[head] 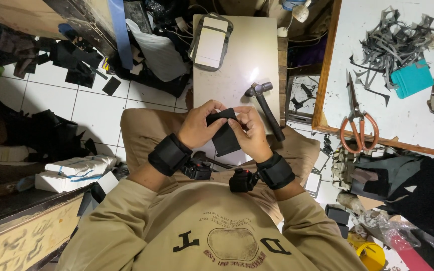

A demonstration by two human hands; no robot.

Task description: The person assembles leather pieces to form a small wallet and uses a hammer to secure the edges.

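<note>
A small black piece of material (225, 133), flat and flexible like leather or fabric, is held over the person's lap, just in front of the near edge of a pale work slab (237, 65). Both hands grip it: the left hand (199, 125) is closed on its left edge with the thumb pressed on top, and the right hand (251, 131) pinches the upper right part, fingers curled in over it. The two hands touch at the top of the piece.

On the slab, a hammer (265, 108) lies just beyond the right hand, and a white-and-grey frame-like object (210, 41) sits at the far end. To the right stands a white table (403, 108) with a wooden rim, carrying orange-handled scissors (357, 123), a heap of grey scraps (393, 42) and a teal pad (412, 78). The white tiled floor (96, 110) is strewn with black offcuts.

Both forearms come up from beige sleeves, each wrist wrapped in a black band (169, 153) carrying a small device.
</note>
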